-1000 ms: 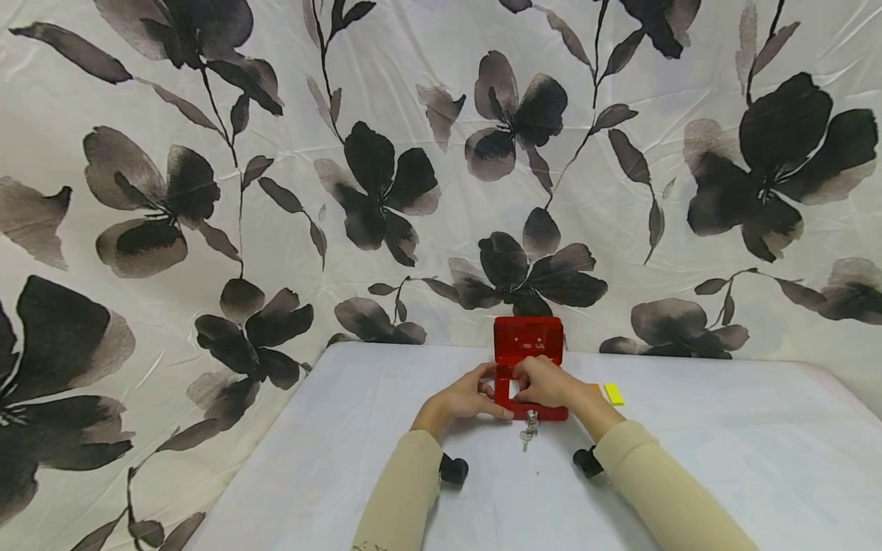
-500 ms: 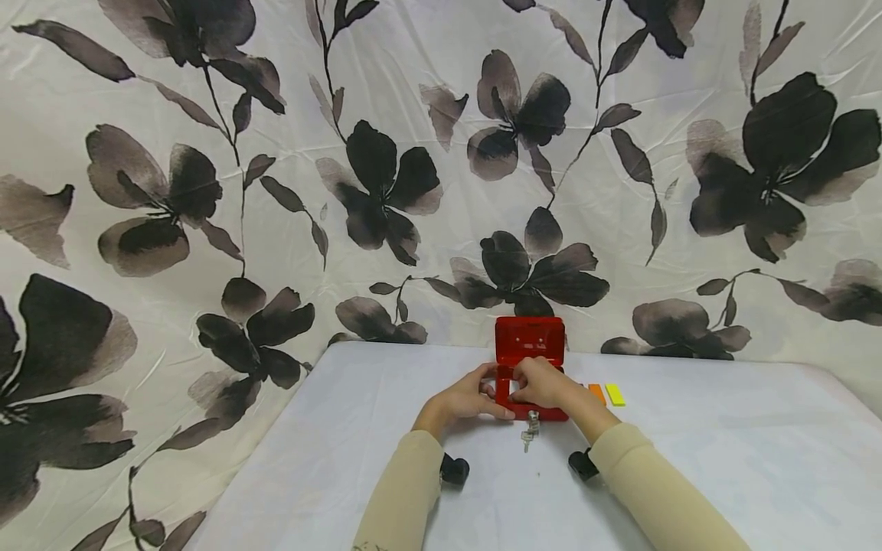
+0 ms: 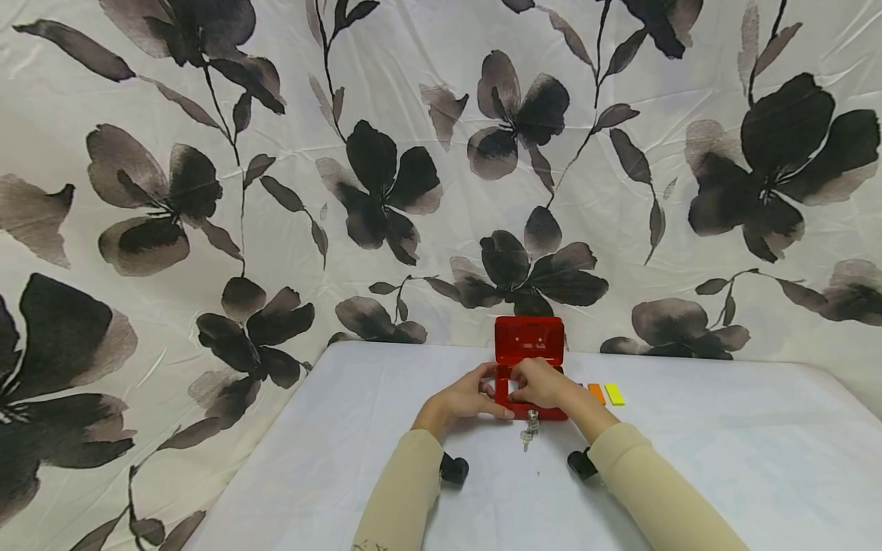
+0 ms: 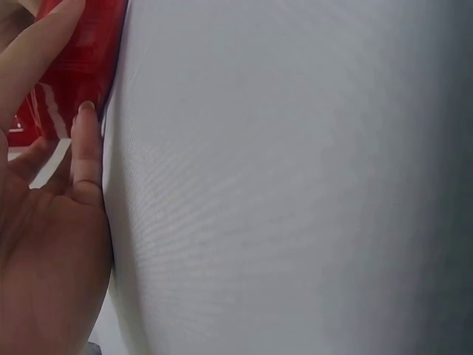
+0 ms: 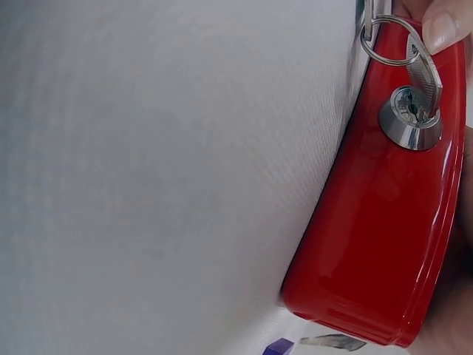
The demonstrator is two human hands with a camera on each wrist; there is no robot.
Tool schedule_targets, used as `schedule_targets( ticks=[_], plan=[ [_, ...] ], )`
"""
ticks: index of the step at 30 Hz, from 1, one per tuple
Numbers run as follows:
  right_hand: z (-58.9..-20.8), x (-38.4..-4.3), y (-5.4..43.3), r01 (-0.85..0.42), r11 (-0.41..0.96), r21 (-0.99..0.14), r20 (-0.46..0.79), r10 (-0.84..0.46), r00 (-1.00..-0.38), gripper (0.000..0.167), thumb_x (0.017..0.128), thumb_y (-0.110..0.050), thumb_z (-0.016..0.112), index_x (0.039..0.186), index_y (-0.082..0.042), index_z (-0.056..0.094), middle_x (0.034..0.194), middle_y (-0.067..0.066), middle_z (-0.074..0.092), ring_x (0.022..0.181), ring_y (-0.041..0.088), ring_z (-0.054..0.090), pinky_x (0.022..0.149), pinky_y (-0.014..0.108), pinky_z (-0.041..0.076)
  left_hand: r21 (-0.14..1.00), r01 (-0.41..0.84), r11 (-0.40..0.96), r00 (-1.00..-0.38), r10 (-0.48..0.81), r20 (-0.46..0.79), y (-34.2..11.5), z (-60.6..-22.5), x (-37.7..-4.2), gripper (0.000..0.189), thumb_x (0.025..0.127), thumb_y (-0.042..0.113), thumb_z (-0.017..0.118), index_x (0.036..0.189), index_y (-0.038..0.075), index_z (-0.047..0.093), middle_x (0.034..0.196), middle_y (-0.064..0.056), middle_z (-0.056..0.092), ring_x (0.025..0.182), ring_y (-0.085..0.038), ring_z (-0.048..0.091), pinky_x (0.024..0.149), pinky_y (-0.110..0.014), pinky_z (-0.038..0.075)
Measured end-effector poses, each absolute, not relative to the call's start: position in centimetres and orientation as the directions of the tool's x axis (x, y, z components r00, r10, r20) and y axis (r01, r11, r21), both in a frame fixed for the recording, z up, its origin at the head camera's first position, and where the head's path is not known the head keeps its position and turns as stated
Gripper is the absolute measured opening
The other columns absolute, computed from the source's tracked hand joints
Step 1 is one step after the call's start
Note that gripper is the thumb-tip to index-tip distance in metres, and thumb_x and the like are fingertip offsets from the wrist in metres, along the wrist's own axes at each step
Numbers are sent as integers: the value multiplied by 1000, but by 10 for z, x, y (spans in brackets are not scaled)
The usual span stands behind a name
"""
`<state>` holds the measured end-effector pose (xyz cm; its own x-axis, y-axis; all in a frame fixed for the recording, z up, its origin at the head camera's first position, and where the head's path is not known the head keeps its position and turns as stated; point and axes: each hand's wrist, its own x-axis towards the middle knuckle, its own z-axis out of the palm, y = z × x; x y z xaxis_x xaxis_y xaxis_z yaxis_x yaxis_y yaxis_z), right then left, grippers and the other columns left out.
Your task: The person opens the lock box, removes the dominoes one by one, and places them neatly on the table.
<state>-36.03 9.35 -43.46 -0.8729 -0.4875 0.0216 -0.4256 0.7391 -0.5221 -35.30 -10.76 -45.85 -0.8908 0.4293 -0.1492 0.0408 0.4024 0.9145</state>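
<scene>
A red cash box (image 3: 529,340) stands on the table with its lid raised. My left hand (image 3: 463,396) grips its left side; in the left wrist view the thumb lies over the red wall and the other fingers (image 4: 87,148) are against the side. My right hand (image 3: 544,383) reaches into the box from above with bent fingers. Its fingertips are hidden, so whether they hold something cannot be told. Something white shows inside beside them. A key (image 5: 425,78) sits in the front lock (image 5: 410,118), and a ring (image 5: 388,41) hangs from it with another key (image 3: 526,440).
Right of the box lie an orange block (image 3: 596,394) and a yellow block (image 3: 615,394), with a purple block (image 5: 278,347) close to the box. A white cloth covers the table (image 3: 723,444). Behind it hangs a floral curtain (image 3: 441,214).
My right hand and forearm have shifted slightly left, uncovering more of the orange block and an edge of the purple one. The left hand and the box stay in place.
</scene>
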Motion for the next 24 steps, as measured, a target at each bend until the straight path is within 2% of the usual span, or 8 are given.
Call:
schedule_targets(
  ticks=[6,15,19,24],
  plan=[
    [-433,-360,97,-458,705,-541,39,-523,-851,31,89,-10,80,117,2,70,84,2,68,77,16,57,79,34,58,912,49,407,-888,436,-147,-107,-458,-354,89,78,15,90,153,15,40,106,-7,54,103,-21,50,85,-36,43],
    [-431,-359,99,-507,679,-531,98,-545,-832,25,89,-12,81,111,-2,72,77,-1,64,74,15,54,70,28,51,905,20,425,-894,413,-174,-106,-457,-350,90,77,20,91,153,18,41,113,-5,58,109,-23,51,98,-45,45],
    [-428,-357,98,-511,666,-544,131,-533,-836,28,88,-12,81,113,-2,72,78,-2,64,76,15,54,71,29,50,901,13,434,-898,401,-180,-106,-457,-350,92,77,21,91,153,18,41,115,-5,58,111,-23,50,102,-48,44],
    [-423,-355,99,-520,651,-553,183,-514,-838,34,87,-9,82,118,0,71,87,3,68,83,19,58,77,33,54,904,28,428,-899,405,-164,-106,-456,-351,93,76,20,92,154,16,40,113,-7,58,110,-24,50,99,-45,42]
  ],
)
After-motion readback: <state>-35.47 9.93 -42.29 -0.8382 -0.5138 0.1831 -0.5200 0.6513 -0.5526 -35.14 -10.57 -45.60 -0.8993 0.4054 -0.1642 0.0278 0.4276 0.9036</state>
